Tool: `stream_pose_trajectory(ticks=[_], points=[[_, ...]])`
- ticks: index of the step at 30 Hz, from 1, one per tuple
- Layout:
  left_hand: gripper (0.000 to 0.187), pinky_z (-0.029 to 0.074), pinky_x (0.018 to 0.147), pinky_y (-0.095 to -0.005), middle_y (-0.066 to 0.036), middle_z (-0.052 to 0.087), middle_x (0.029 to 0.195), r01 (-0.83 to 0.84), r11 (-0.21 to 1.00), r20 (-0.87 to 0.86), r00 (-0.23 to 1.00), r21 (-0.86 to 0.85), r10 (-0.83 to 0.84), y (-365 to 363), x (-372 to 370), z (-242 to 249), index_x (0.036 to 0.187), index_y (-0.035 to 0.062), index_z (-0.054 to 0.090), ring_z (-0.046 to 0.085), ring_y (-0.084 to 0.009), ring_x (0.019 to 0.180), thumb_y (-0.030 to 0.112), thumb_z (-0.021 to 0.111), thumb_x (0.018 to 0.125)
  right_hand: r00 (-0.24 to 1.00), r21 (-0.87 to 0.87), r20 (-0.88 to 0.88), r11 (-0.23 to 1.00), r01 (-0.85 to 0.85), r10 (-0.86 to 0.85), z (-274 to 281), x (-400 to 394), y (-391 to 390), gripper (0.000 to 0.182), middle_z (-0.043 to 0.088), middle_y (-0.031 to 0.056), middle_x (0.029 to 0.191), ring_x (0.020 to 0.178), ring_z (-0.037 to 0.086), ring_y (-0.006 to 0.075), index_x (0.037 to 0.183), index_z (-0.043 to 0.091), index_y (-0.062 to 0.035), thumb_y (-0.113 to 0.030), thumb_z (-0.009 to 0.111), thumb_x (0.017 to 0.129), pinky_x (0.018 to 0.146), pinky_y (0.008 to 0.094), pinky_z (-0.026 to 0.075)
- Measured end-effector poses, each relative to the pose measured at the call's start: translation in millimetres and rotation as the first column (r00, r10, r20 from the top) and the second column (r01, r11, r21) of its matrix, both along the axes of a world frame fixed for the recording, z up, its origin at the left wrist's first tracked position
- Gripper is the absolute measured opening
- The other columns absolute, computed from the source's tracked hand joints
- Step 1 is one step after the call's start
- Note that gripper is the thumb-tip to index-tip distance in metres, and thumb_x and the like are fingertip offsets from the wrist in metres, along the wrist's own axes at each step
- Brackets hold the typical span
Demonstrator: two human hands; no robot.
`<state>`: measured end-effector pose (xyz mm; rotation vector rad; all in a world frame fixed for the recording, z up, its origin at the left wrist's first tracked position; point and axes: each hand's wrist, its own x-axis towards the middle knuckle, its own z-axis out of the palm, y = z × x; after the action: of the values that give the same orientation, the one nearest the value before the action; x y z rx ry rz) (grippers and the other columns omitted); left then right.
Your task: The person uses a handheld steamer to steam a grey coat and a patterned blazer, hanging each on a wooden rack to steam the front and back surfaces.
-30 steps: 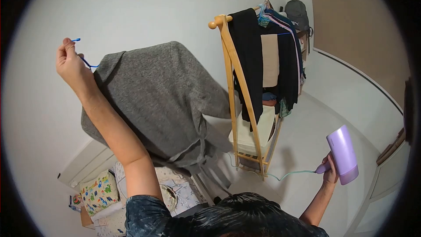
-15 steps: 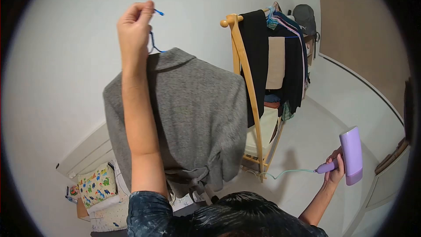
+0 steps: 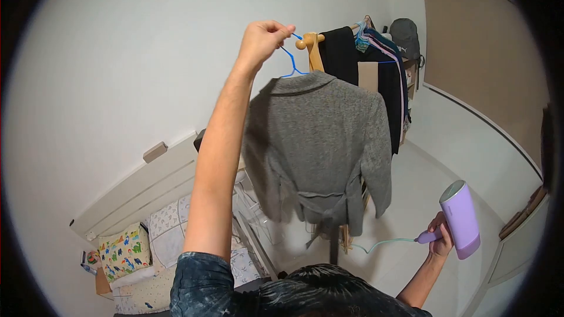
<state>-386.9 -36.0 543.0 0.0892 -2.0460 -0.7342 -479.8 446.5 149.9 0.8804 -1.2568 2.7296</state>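
Raised high, my left hand (image 3: pixel 265 40) pinches the hook of a blue hanger (image 3: pixel 292 61). From it hangs a grey tweed jacket (image 3: pixel 320 135), its back toward me and a belt (image 3: pixel 323 196) tied low on it. Down at the right, my right hand (image 3: pixel 442 236) is wrapped round the handle of a lilac handheld garment steamer (image 3: pixel 461 217). A pale green cord (image 3: pixel 382 242) runs left from the handle. The jacket and steamer are well apart.
A wooden clothes rack (image 3: pixel 315 53) with dark garments (image 3: pixel 341 53) stands behind the jacket and is partly hidden by it. At lower left is a bed with a white headboard (image 3: pixel 138 188) and a patterned pillow (image 3: pixel 125 250). A grey backpack (image 3: pixel 404 38) sits beyond the rack.
My left hand has moved right and slightly down with the hanger, and the jacket now hangs further right, in front of the rack. The steamer has shifted slightly left and tilted.
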Motion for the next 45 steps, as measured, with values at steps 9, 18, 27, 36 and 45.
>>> stream_pose_trajectory(ticks=[9,18,27,36,45], points=[[0.028,0.047,0.060,-0.0244,-0.006,0.067,0.069,-0.111,0.975,0.139,0.980,-0.194,0.139,3,-22,15,0.084,-0.0006,0.073,0.057,-0.0102,0.064,0.027,0.076,0.083,0.997,-0.026,0.039,0.998,0.064,-0.063,13,17,4,0.029,0.044,0.0083,0.076,0.060,0.046,0.0161,0.105,0.053,0.0021,-0.012,0.062,0.081,0.051,0.0266,0.041],[0.033,0.049,0.074,-0.0264,-0.008,0.071,0.087,-0.020,0.999,0.182,0.983,-0.044,0.027,-17,20,-29,0.099,-0.0013,0.069,0.061,-0.0123,0.081,0.031,0.068,0.090,0.998,-0.005,0.049,0.999,0.035,-0.035,3,11,3,0.028,0.044,0.0074,0.073,0.060,0.047,0.0165,0.104,0.053,0.0028,-0.012,0.061,0.081,0.052,0.0271,0.041],[0.039,0.051,0.082,-0.0296,-0.009,0.069,0.100,-0.210,0.948,0.296,0.946,0.240,0.135,-33,122,-184,0.111,-0.0037,0.064,0.065,-0.0157,0.090,0.018,0.077,0.082,0.984,0.083,0.180,0.997,-0.001,-0.014,4,-5,-15,0.028,0.048,0.0083,0.075,0.060,0.050,0.0166,0.105,0.056,0.0013,-0.013,0.062,0.082,0.054,0.0270,0.042],[0.033,0.051,0.072,-0.0273,-0.005,0.072,0.089,-0.312,0.791,0.365,0.923,0.527,0.120,-33,197,-348,0.099,-0.0057,0.069,0.063,-0.0103,0.079,0.021,0.077,0.083,0.955,0.245,0.240,0.942,-0.231,0.172,-6,-7,-65,0.030,0.052,0.0106,0.078,0.062,0.053,0.0198,0.106,0.055,0.0043,-0.009,0.065,0.080,0.058,0.0293,0.045],[0.024,0.050,0.068,-0.0301,-0.006,0.070,0.077,-0.498,0.753,0.640,0.756,0.430,0.134,5,248,-498,0.097,-0.0008,0.071,0.063,-0.0124,0.069,0.017,0.075,0.082,0.945,0.794,0.036,0.565,-0.226,0.327,-69,16,-135,0.021,0.066,0.0129,0.091,0.081,0.066,0.0200,0.103,0.064,-0.0006,-0.011,0.071,0.085,0.074,0.0315,0.053]])
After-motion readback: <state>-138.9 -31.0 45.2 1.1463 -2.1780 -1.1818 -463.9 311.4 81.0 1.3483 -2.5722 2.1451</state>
